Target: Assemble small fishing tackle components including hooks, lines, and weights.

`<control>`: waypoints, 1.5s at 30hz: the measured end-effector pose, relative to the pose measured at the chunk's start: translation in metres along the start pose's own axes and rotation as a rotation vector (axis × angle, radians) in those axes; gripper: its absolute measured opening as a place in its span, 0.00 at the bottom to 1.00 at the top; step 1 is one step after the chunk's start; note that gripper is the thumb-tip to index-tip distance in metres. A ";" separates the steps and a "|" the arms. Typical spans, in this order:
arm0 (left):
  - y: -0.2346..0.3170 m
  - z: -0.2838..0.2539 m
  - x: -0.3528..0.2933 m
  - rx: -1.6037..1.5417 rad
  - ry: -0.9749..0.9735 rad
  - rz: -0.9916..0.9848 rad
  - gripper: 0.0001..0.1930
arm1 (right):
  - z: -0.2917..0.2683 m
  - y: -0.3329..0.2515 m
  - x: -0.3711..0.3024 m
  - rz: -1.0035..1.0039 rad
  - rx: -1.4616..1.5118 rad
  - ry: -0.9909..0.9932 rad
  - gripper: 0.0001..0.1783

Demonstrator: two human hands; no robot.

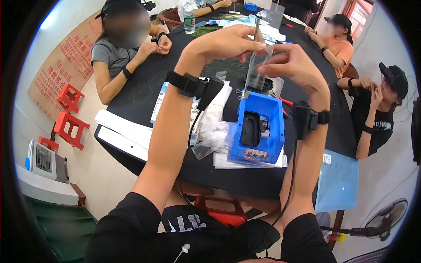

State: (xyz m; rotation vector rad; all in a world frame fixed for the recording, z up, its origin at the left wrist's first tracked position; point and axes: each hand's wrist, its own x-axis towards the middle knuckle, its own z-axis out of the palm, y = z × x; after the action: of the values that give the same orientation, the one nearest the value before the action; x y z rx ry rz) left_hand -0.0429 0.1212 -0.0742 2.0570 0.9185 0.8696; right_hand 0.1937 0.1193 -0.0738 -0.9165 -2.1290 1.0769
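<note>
Toward one o'clock, a clear plastic piece (253, 81) stands nearly upright, pinched by the left hand (230, 44); the right hand (296, 65) curls beside it, its grip unclear. Toward the piece's six o'clock sits a blue bin (275, 116).

"Where do we have the box (279, 127)?"
"Before us on sheets (222, 163) on the surface (197, 179), a tray (251, 131) inside it."
"And the plastic sleeve (253, 79)?"
"Between our left hand (230, 44) and right hand (291, 65), near the box's far end. We have a folder (337, 184) to the right, a bottle (189, 22) far left, stools (72, 131) left of the surface."
</note>
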 end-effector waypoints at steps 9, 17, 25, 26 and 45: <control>0.010 0.000 -0.005 0.030 0.020 -0.056 0.19 | -0.019 -0.001 -0.009 -0.087 0.091 0.205 0.19; 0.015 0.005 -0.007 0.112 -0.007 -0.008 0.21 | 0.007 -0.005 0.017 -0.381 0.445 0.713 0.17; 0.023 0.006 -0.011 0.174 -0.003 0.001 0.20 | 0.024 -0.015 0.021 -0.460 0.445 0.722 0.16; 0.023 0.007 -0.011 0.181 0.003 -0.002 0.20 | 0.025 -0.015 0.022 -0.451 0.450 0.723 0.16; 0.029 0.007 -0.012 0.253 0.014 -0.007 0.20 | 0.035 -0.017 0.026 -0.533 0.146 0.830 0.16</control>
State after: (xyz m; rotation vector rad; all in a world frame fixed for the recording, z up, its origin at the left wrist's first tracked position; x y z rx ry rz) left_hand -0.0338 0.0954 -0.0583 2.2614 1.0897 0.7977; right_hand 0.1465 0.1165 -0.0722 -0.5300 -1.4380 0.4452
